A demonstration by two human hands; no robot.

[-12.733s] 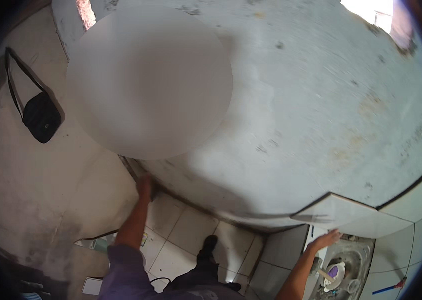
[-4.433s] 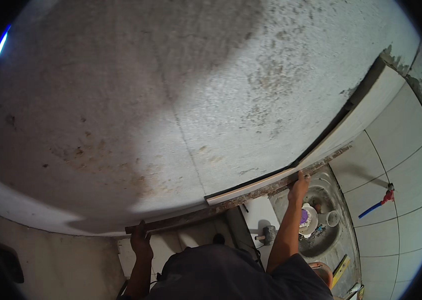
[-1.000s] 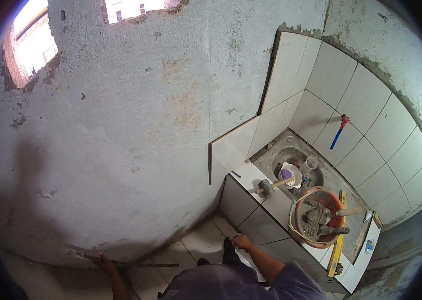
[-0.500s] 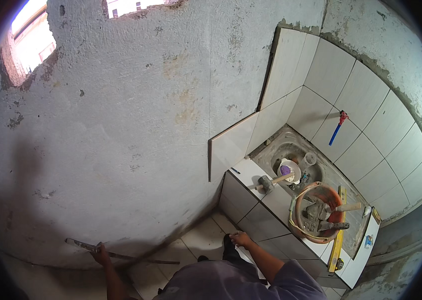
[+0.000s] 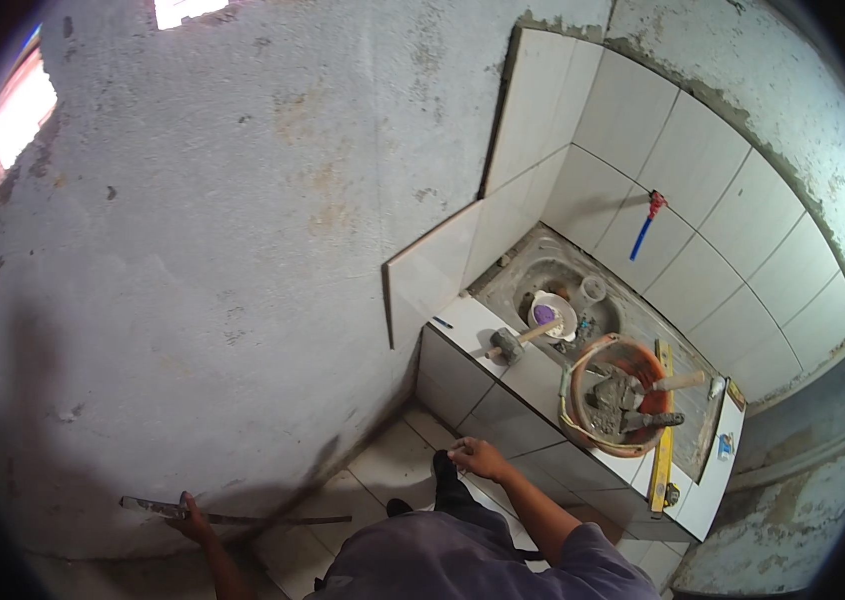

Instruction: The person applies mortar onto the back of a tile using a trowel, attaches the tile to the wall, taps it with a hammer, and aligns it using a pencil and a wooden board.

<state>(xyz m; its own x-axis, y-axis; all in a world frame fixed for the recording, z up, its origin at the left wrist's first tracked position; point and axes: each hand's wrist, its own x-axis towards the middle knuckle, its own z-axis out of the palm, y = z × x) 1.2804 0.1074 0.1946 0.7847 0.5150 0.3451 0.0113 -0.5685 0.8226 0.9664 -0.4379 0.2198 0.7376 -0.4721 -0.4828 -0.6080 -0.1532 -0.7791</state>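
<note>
Low on the left, my left hand grips a long, thin, dirt-marked strip near one end. The strip lies nearly level in front of the grey wall, its darker length running right above the floor tiles. What it is made of I cannot tell. My right hand is closed, palm inward, over the floor by my dark-trousered leg, left of the tiled counter. Its fingers are curled in a pinch, and whatever they may hold is too small to make out.
On the white-tiled counter to the right sit a mallet, a mortar bucket with tools in it, and a yellow spirit level. Behind them, a dirty sink holds a white bowl. A red-and-blue tap juts from the wall tiles.
The view has shifted, so the counter and wall appear farther left and higher. My left hand still holds the strip, now closer to level. My right hand has risen slightly, fingers still curled.
</note>
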